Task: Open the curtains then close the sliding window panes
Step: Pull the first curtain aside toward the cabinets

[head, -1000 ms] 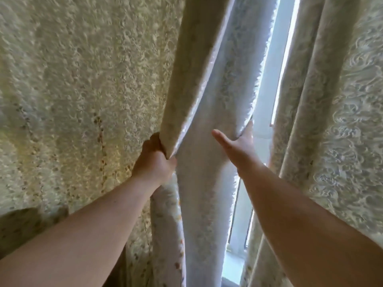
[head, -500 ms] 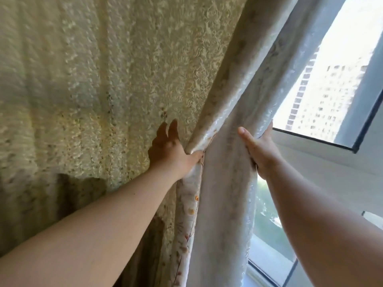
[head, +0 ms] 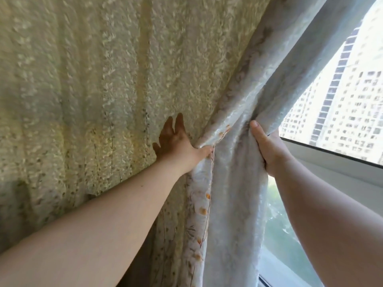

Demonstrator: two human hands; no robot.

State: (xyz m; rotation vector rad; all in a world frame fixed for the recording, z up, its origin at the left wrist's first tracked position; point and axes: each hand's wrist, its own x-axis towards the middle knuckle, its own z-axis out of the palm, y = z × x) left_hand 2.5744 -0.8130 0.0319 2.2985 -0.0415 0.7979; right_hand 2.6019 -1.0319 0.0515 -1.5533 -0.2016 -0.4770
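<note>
Two hands up, both on 1 curtain [head: 103, 79]. Left hand [head: 178, 146]: fingers straight and spread, pressed flat against the cream textured face of the fabric, thumb hooked under a gathered fold at the curtain's edge. Right hand [head: 269, 150]: thumb on the near side of the pale bunched edge, other fingers wrapped round behind, so it's grasping the curtain edge. Curtain fills the left and centre of view, edge bunched btwn the 2 hands, w/ a strip of orange floral print running down below the left thumb. 1 window [head: 352, 172] shows at right, white frame w/ a dark seal line, glass above and below the rail. Outside: 2 tall apartment blocks [head: 342, 100], greenery [head: 277, 216] low down.
</note>
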